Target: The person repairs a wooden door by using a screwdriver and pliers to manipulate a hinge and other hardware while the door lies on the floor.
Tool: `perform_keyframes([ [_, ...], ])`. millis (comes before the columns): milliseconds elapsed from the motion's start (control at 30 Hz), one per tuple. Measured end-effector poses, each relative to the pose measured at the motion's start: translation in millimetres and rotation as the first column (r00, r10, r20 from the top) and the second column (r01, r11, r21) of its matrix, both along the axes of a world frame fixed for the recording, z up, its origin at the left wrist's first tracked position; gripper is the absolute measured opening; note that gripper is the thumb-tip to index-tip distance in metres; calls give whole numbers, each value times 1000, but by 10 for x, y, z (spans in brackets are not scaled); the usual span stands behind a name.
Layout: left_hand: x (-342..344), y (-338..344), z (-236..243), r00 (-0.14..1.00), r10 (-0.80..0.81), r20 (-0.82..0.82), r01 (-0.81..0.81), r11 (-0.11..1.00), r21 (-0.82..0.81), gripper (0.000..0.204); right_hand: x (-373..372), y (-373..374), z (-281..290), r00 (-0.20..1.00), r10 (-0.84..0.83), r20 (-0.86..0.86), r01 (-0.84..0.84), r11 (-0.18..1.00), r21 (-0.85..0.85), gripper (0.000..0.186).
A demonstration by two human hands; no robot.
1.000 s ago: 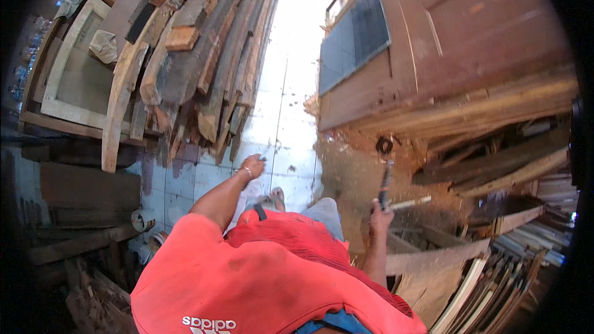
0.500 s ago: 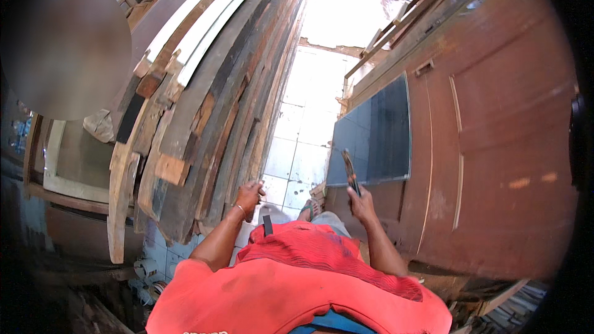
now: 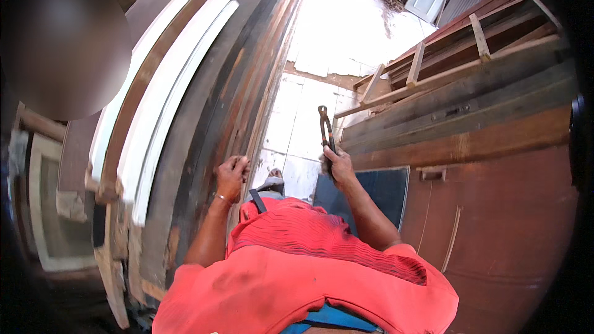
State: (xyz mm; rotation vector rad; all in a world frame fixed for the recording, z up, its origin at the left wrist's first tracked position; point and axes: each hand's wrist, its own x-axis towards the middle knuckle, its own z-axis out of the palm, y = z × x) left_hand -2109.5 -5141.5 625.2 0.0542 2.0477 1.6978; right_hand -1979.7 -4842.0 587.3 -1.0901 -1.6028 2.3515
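Pincers (image 3: 329, 130) sit in the closed grip of the right hand (image 3: 340, 166), while the left hand (image 3: 232, 177) curls, its contents unclear

The pincers (image 3: 331, 139) are dark metal, worn dull toward the head, with patches of orange on the grips. From here the stacked planks (image 3: 207, 96) look like rough, matt wood, weathered grey-brown, while the white boards (image 3: 170, 77) toward the stack's left edge have a smooth, pale, painted look. The floor's tiles (image 3: 303, 124) are smooth and bright with glare. Against them, the reddish-brown wooden panel (image 3: 495, 216) is fairly smooth; the dark sheet (image 3: 388, 195) at its left edge looks glassy. The red shirt (image 3: 309, 278) is matt cloth, stained, beside ribbed, darker fabric (image 3: 297, 229).
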Motion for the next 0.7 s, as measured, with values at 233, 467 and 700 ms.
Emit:
perform_keyframes([
  [233,-1983,2332,257,966,-260,3,252,938,239,30,-950,1221,264,969,-119,218,46,949,311,22],
  [467,-3749,4056,-469,965,-256,-58,263,946,188,33,-1779,3068,-472,941,-220,258,186,971,150,23],
  [700,-5097,4317,-2594,940,-64,334,233,837,-495,27,-3837,5285,-225,974,52,220,-112,957,268,38],
])
